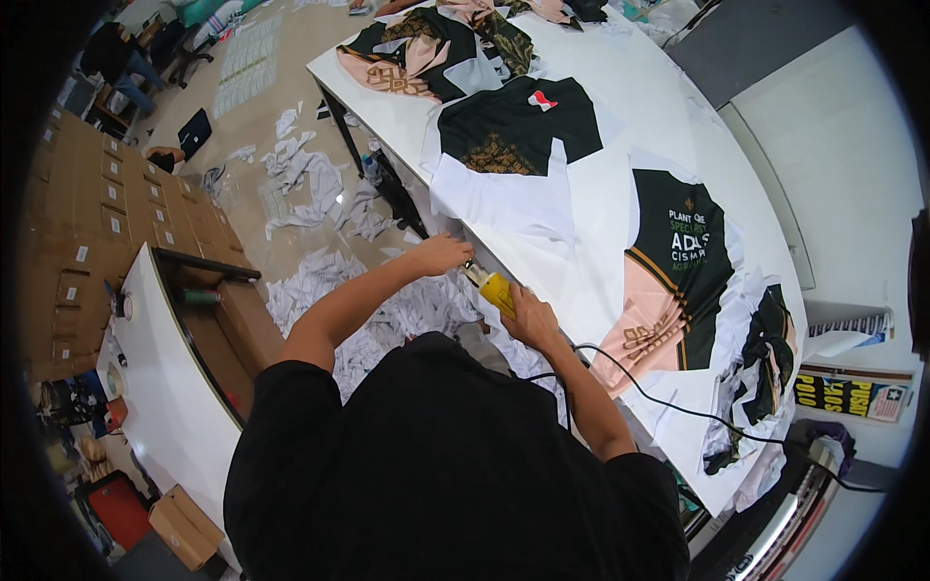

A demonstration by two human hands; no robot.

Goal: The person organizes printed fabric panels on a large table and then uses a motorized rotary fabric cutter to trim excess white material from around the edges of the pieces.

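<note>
Beside the white table [661, 108], the right hand [532, 318] grips a yellow handheld tool [496, 293], whose slip may injure the left hand [442, 254], its grasp unclear.

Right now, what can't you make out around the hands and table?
All in the head view:
Yellow tool: grip partly hidden by the right hand.
Left hand: fingertips too small to tell whether they touch the tool.
Black cable: far end lost at the dark rim.
Far garments: pile cut off by the top edge.
</note>
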